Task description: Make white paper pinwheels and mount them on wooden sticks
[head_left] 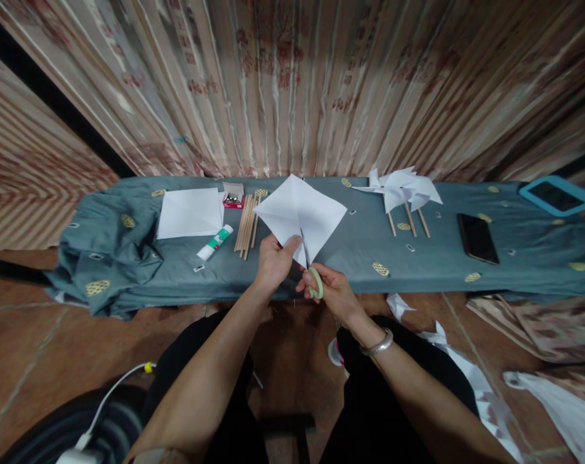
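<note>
Left hand [273, 261] pinches the near corner of the paper [299, 212], held up over the desk [418, 258] near edge. Right hand [333, 290] grips scissors [310, 267], blades into the sheet. Paper looks light, floppy, tears easily; best held close beside the cut.

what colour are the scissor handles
Light green, on the scissors in the right hand, head view.

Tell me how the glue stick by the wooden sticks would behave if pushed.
The glue stick lies on its side and looks round, so it would probably roll. It seems small and light. The wrinkled cloth may stop it quickly.
</note>
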The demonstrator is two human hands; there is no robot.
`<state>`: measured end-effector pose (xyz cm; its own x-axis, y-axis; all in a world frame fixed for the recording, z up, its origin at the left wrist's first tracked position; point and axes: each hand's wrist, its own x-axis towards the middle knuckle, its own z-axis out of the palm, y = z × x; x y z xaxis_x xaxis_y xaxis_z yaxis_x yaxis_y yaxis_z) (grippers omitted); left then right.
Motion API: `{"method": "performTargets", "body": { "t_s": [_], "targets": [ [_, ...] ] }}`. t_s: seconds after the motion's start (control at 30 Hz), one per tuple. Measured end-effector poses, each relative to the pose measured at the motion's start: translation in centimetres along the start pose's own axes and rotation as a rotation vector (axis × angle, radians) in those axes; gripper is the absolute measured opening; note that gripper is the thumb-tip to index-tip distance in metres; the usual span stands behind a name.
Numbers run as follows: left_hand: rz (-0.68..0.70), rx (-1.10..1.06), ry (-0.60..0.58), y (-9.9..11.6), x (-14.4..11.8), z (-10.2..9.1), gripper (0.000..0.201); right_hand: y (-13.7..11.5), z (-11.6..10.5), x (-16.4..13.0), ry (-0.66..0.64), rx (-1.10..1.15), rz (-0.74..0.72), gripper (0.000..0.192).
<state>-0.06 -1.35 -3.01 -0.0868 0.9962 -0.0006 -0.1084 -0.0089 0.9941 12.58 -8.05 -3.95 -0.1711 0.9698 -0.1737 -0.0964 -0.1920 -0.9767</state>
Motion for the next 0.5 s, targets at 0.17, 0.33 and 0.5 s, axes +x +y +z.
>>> {"method": "performTargets", "body": {
  "t_s": [0.17, 0.33, 0.5],
  "targets": [
    [0.015, 0.000, 0.077, -0.3, 0.7, -0.4, 0.012, 0.2, -0.3, -0.2, -0.097, 0.004, 0.069, 0.049],
    [0.075, -0.040, 0.151, 0.1, 1.7, -1.9, 0.018, -0.1, -1.7, -1.2, -0.263, -0.046, 0.230, 0.052],
    [0.072, 0.034, 0.144, 0.7, 1.8, -3.8, 0.017, -1.4, -4.9, -1.5, -0.292, -0.115, 0.335, 0.048]
  ]
}}
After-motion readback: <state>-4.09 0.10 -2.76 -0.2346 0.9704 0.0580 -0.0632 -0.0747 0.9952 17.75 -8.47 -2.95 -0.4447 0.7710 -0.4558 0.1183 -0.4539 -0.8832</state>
